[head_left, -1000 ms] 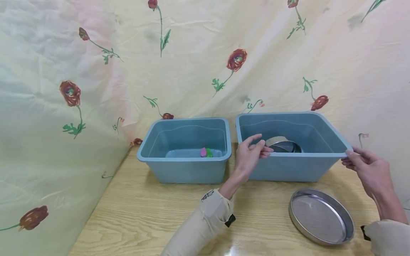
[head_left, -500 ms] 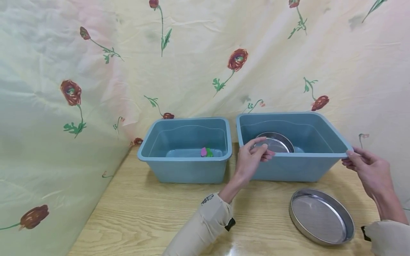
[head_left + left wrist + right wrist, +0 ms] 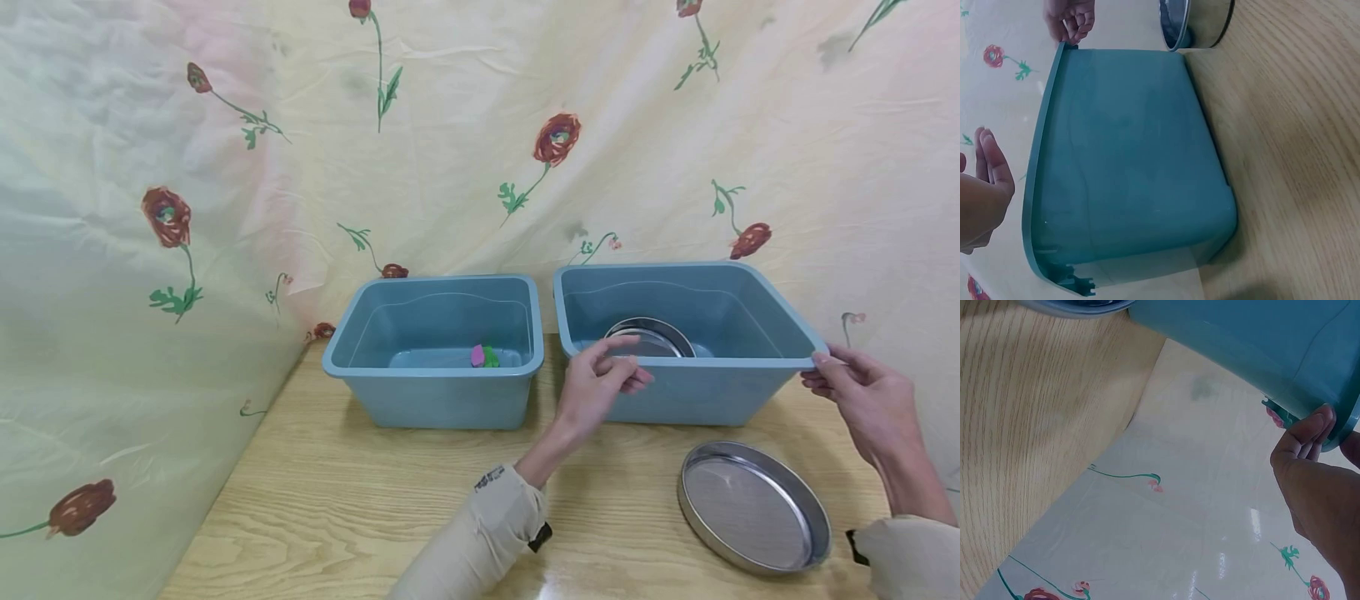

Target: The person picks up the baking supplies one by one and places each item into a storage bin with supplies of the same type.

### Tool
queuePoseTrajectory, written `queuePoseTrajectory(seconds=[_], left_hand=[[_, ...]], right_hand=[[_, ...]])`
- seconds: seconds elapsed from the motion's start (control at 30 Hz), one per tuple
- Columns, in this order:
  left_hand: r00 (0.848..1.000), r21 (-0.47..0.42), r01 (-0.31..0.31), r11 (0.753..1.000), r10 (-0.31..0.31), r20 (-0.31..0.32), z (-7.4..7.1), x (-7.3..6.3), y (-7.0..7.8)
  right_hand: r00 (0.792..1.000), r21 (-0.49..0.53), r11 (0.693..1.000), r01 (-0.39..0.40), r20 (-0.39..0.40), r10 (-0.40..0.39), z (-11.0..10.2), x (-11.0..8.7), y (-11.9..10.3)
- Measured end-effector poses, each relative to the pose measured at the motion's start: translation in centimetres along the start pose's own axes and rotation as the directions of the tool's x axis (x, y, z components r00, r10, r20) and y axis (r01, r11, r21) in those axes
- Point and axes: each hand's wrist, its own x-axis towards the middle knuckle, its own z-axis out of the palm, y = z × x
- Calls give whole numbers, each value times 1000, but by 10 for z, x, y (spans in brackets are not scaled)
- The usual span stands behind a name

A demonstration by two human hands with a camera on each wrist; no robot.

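Note:
My right hand (image 3: pixel 870 400) pinches the front right corner of the right blue bin (image 3: pixel 675 392) at its rim; the right wrist view shows the fingers (image 3: pixel 1310 434) under that corner. Inside this bin lies a round metal sieve (image 3: pixel 652 329), partly hidden by the front wall and the left hand. My left hand (image 3: pixel 596 387) hovers in front of the bin's left side, fingers loosely bent and holding nothing. In the left wrist view the left hand (image 3: pixel 982 197) is apart from the rim. A second round metal sieve (image 3: pixel 750 508) rests on the table before the bin.
Beside it on the left stands another blue bin (image 3: pixel 442 375), with small pink and green pieces (image 3: pixel 483 357) on its floor. Both bins stand on a wood-grain table (image 3: pixel 337 500), against a flowered cloth (image 3: pixel 450 167) hung behind and at the left.
The sieve in the right bin has gone from tilted to lying lower and flatter, leaving the left hand. That hand has drawn back slightly toward the front. The right hand stays at the corner.

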Motion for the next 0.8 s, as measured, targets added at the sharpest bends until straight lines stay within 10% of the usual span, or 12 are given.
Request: queuePoseTrajectory(seconds=[0.8], left_hand=[[983,108,119,987,-133,129,13,-29,-32]], right_hand=[[1000,98,995,-11,-1,11,2,-1,-1]])
